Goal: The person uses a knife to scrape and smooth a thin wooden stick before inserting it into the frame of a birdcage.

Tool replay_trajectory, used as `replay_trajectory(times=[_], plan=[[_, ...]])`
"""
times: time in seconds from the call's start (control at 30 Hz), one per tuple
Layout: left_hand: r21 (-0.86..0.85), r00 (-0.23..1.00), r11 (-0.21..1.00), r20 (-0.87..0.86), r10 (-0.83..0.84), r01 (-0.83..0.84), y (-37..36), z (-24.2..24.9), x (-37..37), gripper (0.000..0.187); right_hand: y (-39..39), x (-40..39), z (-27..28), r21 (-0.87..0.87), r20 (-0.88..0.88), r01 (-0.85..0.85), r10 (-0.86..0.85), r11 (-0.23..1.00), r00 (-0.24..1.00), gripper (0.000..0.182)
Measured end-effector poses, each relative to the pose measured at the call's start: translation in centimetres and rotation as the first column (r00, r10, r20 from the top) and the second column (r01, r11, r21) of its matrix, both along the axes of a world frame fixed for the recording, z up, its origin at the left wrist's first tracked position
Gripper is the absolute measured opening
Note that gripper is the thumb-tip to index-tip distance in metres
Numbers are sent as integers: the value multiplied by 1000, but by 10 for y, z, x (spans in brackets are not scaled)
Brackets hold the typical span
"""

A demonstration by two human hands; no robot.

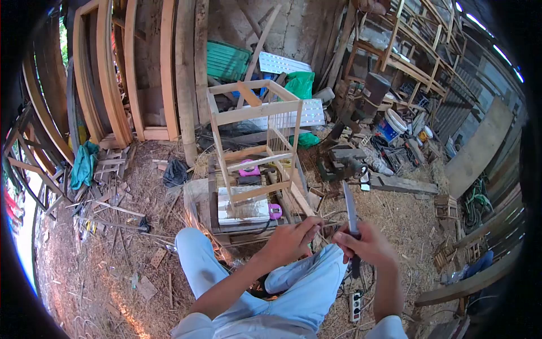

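Shavings litter the floor, and tall wooden frames stand at the upper left. Mid-frame, a small wooden frame with rods rests on a low worktop. At lower centre, the left hand has its fingers pinched on a pale wooden strip; right of it, the right hand grasps an upright knife.
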State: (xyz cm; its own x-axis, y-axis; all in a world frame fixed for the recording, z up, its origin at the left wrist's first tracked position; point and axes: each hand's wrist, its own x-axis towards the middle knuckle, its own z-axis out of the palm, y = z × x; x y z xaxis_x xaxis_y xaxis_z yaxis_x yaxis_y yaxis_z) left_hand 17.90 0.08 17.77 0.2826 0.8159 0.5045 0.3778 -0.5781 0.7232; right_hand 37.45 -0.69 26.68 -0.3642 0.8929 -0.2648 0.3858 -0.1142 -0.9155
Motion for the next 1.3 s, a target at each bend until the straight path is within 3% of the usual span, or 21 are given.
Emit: replay_trajectory(times=[0.03, 0.1, 0.13, 0.17, 0.23, 0.4, 0.47, 0.5, 0.53, 0.57, 0.6, 0.63, 0.67, 0.73, 0.83, 0.9, 0.97, 1.1, 1.17, 1.23, 1.3], plan=[[9, 1000, 1000, 9, 10, -10, -2, 4, -2, 18, 0, 0, -5, 9, 9, -10, 10, 1000, 1000, 26], [24, 973, 993, -197, 116, -114, -8, 10, -8, 16, 1, -4, -20, 385, 374, 144, -297, 912, 879, 26], [-35, 950, 988, -281, 137, -153, -13, 15, -12, 14, 5, -6, -37, 697, 394, 80, -475, 712, 787, 21], [-38, 950, 987, -278, 143, -159, -16, 13, -15, 14, 11, -7, -52, 696, 398, 74, -469, 714, 789, 21], [30, 925, 963, -272, 266, -268, -21, 3, -23, 12, 19, -12, -79, 906, 381, -176, -564, 384, 733, 21], [-167, 845, 914, -468, 257, -371, -37, -16, -35, 15, 57, -34, -152, 729, 605, -195, -485, 656, 632, 20], [-218, 830, 888, -496, 256, -404, -47, -23, -42, 16, 99, -6, -197, 547, 805, -196, -447, 814, 390, 18], [-233, 903, 911, -349, 249, -341, -57, -29, -52, 16, 104, 11, -183, 598, 668, 42, -527, 800, 526, 21], [-231, 953, 933, -195, 233, -275, -59, -31, -64, 16, 105, 23, -183, 629, 639, 35, -541, 777, 547, 23], [-219, 951, 935, -194, 240, -280, -54, -28, -74, 16, 109, 29, -180, 664, 614, 9, -553, 747, 563, 26], [-320, 972, 918, -97, 214, -234, -53, -25, -81, 16, 107, 26, -180, 665, 620, -4, -549, 747, 561, 26], [-419, 982, 891, 1, 189, -172, -54, -24, -84, 19, 97, 15, -183, 583, 375, 95, -371, 807, 850, 27], [-625, 964, 771, 108, 241, -123, -44, -27, -84, 24, 92, 2, -182, 471, 28, 146, -181, 870, 983, 28], [-610, 950, 787, 179, 255, -96, -27, -33, -77, 25, 55, -49, -122, 32, -427, 264, -225, 964, 876, 26], [-541, 943, 838, 244, 228, -63, -20, -26, -67, 26, 34, -90, -92, -7, -592, 294, -241, 956, 769, 19], [-537, 987, 841, 88, 135, -67, -21, -27, -70, 34, 42, -92, -95, -6, -587, 287, -236, 958, 775, 18], [-501, 989, 858, 25, 143, -112, -32, -23, -77, 24, 49, -94, -88, 5, -574, 272, -220, 962, 788, 18], [-538, 965, 834, 133, 225, -120, -57, -44, -95, 21, 60, -92, -71, 96, -511, 414, -312, 905, 801, 17], [-548, 954, 823, 137, 267, -152, -62, -51, -101, 20, 66, -87, -75, 382, -384, 464, -319, 799, 866, 18], [-537, 929, 833, 225, 293, -132, -62, -45, -104, 19, 70, -82, -77, 309, -408, 494, -356, 813, 841, 19], [-619, 907, 778, 260, 331, -106, -59, -33, -105, 17, 88, -65, -94, 420, -434, 591, -420, 688, 797, 18]])
